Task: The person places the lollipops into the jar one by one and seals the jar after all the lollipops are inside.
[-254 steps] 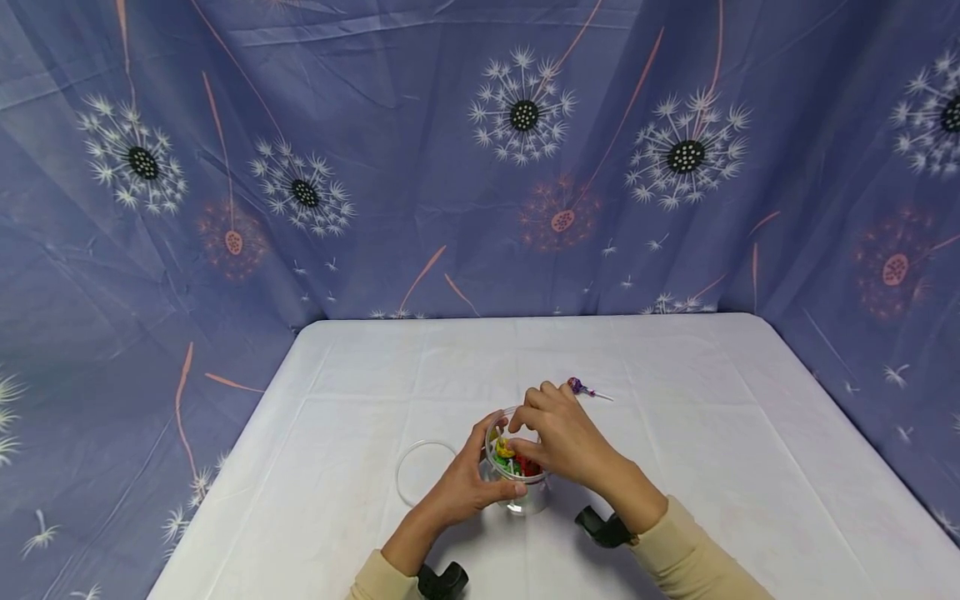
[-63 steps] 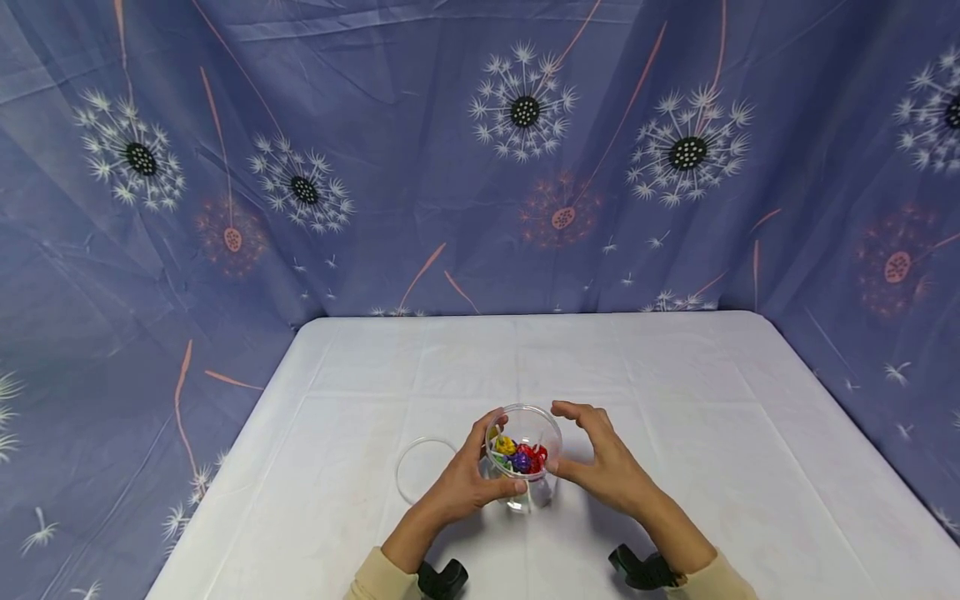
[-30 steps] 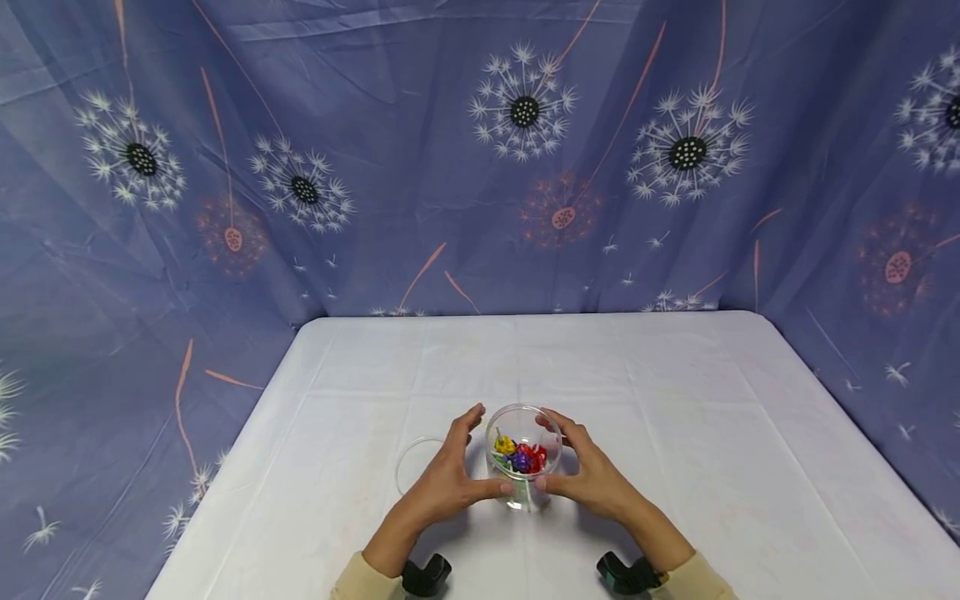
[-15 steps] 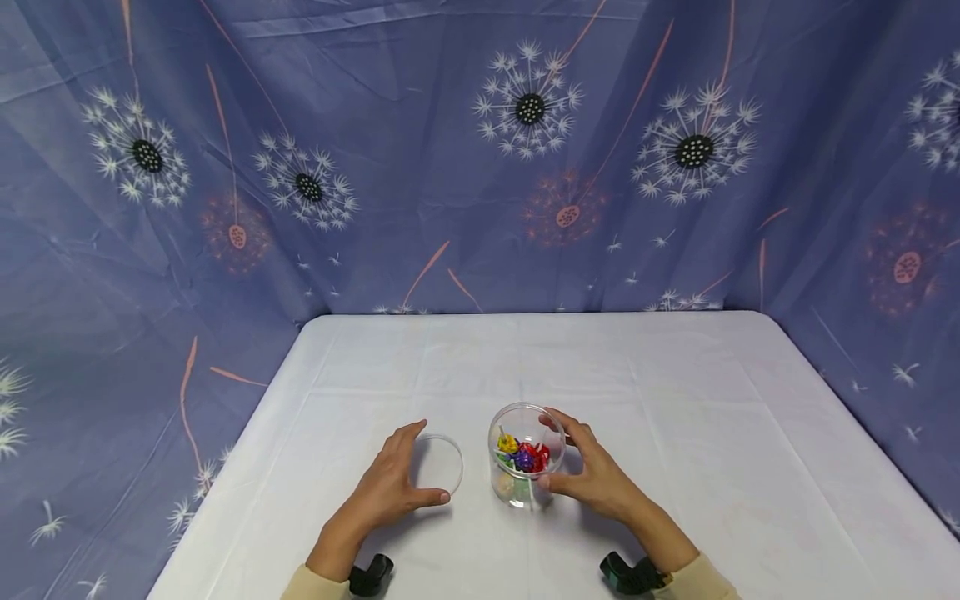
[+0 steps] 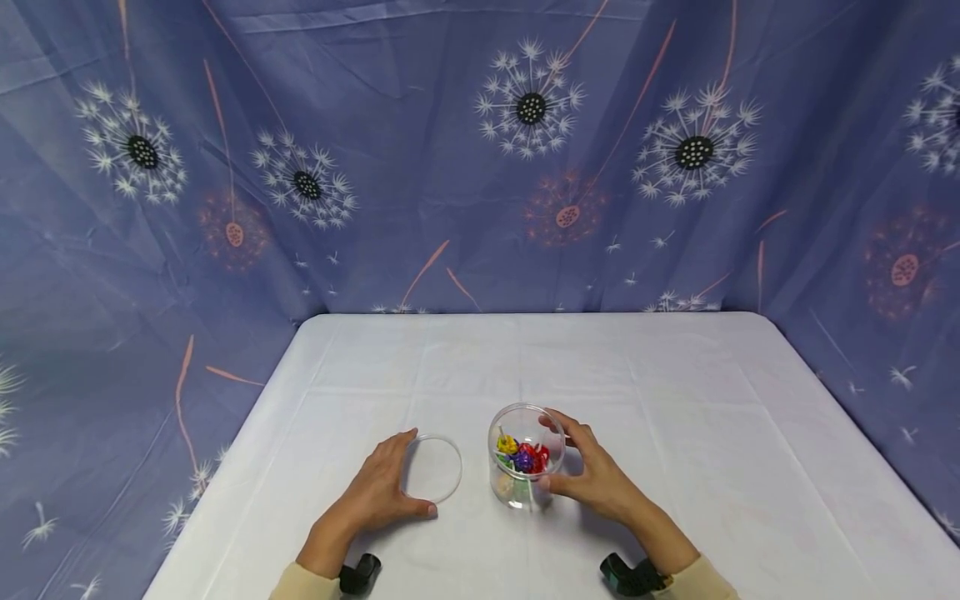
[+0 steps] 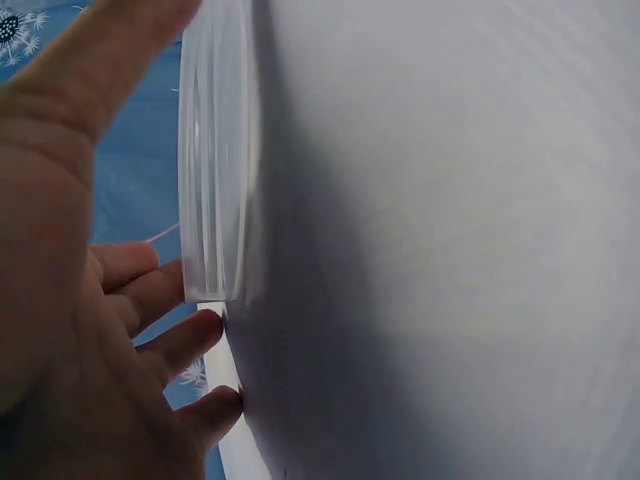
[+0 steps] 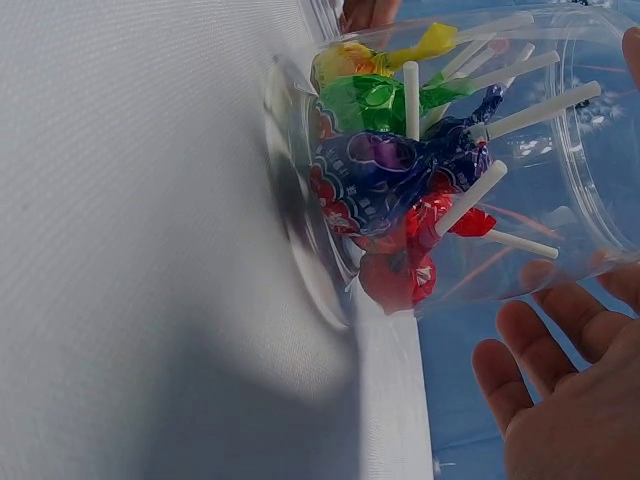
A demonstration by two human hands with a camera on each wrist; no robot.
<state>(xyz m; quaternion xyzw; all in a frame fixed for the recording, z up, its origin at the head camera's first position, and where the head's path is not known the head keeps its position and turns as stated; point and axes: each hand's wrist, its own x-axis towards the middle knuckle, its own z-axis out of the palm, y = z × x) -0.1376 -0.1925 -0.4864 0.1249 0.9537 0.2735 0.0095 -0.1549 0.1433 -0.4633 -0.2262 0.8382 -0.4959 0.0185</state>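
A clear plastic jar point(image 5: 517, 492) stands upright, with several lollipops point(image 7: 370, 180) in yellow, green, purple and red wrappers inside, their white sticks pointing various ways. My right hand point(image 5: 596, 477) grips the jar's right side near the rim, thumb in front and fingers behind. In the right wrist view the lower fingers stay loosely bent beside the wall. A round translucent lid point(image 6: 215, 170) lies flat on the table left of the jar. My left hand point(image 5: 378, 485) curves round the lid's left side, fingertips at its far edge and thumb at its near edge.
A white cloth covers the table point(image 5: 675, 400). Behind it and at both sides hangs a blue curtain point(image 5: 420, 167) with dandelion prints. Dark wrist cameras point(image 5: 630, 575) sit under both wrists, close over the cloth.
The purple lollipop that lay on the table now sits in the jar. My left hand has left the jar and moved left to the lid, while my right hand has come to grip the jar.
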